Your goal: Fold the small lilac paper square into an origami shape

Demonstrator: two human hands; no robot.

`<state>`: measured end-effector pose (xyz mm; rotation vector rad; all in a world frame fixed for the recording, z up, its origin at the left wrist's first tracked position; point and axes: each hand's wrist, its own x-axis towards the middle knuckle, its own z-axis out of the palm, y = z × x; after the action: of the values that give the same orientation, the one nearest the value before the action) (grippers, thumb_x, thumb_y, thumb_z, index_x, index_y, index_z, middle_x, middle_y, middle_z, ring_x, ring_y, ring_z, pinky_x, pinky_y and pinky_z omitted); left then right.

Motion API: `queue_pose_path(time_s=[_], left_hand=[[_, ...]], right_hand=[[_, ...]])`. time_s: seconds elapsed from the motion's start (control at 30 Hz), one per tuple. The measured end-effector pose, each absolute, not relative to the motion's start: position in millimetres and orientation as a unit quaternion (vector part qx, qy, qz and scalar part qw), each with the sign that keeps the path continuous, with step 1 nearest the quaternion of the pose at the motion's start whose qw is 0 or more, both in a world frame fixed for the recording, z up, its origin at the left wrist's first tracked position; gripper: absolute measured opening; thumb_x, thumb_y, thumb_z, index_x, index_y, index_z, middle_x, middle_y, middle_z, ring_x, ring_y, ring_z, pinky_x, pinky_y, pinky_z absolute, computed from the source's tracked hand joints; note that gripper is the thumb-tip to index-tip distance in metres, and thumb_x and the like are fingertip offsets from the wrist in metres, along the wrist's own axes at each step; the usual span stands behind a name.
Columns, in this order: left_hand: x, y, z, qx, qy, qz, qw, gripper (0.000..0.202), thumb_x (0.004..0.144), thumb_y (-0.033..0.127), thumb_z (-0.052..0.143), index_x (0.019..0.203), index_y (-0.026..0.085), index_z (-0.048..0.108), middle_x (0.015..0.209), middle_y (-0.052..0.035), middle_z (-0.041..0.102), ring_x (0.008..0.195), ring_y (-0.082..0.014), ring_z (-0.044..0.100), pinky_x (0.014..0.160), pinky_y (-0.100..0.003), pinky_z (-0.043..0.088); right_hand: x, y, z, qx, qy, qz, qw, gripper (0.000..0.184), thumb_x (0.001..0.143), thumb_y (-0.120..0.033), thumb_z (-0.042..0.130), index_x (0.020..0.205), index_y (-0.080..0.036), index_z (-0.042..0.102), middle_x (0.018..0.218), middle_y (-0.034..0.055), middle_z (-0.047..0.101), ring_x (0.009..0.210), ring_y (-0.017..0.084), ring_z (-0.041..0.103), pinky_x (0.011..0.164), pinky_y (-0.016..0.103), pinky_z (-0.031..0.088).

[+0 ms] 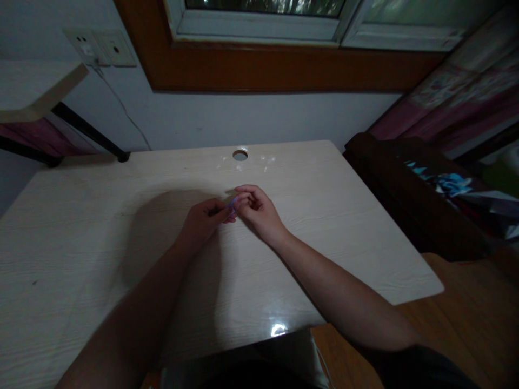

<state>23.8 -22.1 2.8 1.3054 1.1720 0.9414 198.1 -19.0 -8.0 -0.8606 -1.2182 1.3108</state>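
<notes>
Both hands meet over the middle of a pale wood-grain table (324, 210). Between them is a small, thin purple-blue item (232, 205), mostly covered by fingers, so its kind does not show. My left hand (205, 219) pinches it from the left, thumb pressed on top. From the right, my right hand (257, 210) has its thumb and index finger closed on the item's other side, with the remaining fingers curled loosely. A dark shadow falls on the tabletop beside my left hand.
Behind the hands, a round cable hole (240, 155) pierces the tabletop near the wall. A raised shelf (36, 89) on black legs stands at the left. Wall sockets (99, 47) hold a plug with a hanging cord. Right of the table is a dark brown piece of furniture (405, 200) with cloths on it.
</notes>
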Motion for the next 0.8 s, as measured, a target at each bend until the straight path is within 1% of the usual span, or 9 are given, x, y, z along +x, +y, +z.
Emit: queue_pose_path(time_s=[0.13, 0.27, 0.43, 0.63, 0.8], left_hand=[[23.1, -21.1, -1.7, 0.569, 0.494, 0.395, 0.525, 0.035, 0.074, 0.051, 0.079, 0.075, 0.018, 0.069, 0.075, -0.0045, 0.077, 0.074, -0.0196, 0.074, 0.075, -0.03, 0.057], [22.1, -20.7, -5.6, 0.583, 0.491, 0.394, 0.514, 0.034, 0.075, 0.051, 0.077, 0.076, 0.018, 0.07, 0.076, -0.0046, 0.077, 0.076, -0.0197, 0.074, 0.075, -0.029, 0.056], [21.5, -21.8, -5.0, 0.585, 0.494, 0.392, 0.51, 0.034, 0.076, 0.051, 0.077, 0.076, 0.018, 0.072, 0.078, -0.005, 0.078, 0.076, -0.0197, 0.074, 0.076, -0.029, 0.055], [22.6, -22.7, -3.9, 0.567, 0.493, 0.4, 0.525, 0.036, 0.075, 0.053, 0.078, 0.077, 0.018, 0.072, 0.08, -0.0069, 0.079, 0.077, -0.0214, 0.075, 0.077, -0.032, 0.057], [22.7, -22.3, -5.5, 0.563, 0.495, 0.401, 0.526, 0.037, 0.074, 0.054, 0.078, 0.078, 0.017, 0.072, 0.081, -0.0074, 0.079, 0.077, -0.0222, 0.075, 0.078, -0.032, 0.057]], right_hand=[[197.2, -17.5, -14.3, -0.356, -0.515, 0.562, 0.541, 0.038, 0.078, -0.034, 0.08, 0.112, -0.029, 0.063, 0.086, -0.0016, 0.064, 0.072, 0.014, 0.062, 0.069, 0.031, 0.054], [196.9, -17.6, -14.6, -0.357, -0.512, 0.566, 0.539, 0.038, 0.078, -0.034, 0.079, 0.112, -0.029, 0.063, 0.085, -0.0018, 0.065, 0.069, 0.014, 0.062, 0.068, 0.032, 0.055], [197.9, -19.0, -9.0, -0.364, -0.505, 0.563, 0.544, 0.038, 0.076, -0.032, 0.08, 0.11, -0.027, 0.064, 0.085, -0.0019, 0.066, 0.069, 0.013, 0.062, 0.066, 0.03, 0.054], [197.8, -19.0, -9.3, -0.361, -0.494, 0.564, 0.554, 0.037, 0.076, -0.028, 0.078, 0.11, -0.027, 0.063, 0.085, -0.0024, 0.068, 0.07, 0.013, 0.062, 0.067, 0.03, 0.054], [197.3, -19.3, -8.5, -0.364, -0.491, 0.565, 0.554, 0.038, 0.075, -0.028, 0.077, 0.11, -0.027, 0.063, 0.085, -0.0023, 0.068, 0.069, 0.013, 0.063, 0.067, 0.03, 0.054]])
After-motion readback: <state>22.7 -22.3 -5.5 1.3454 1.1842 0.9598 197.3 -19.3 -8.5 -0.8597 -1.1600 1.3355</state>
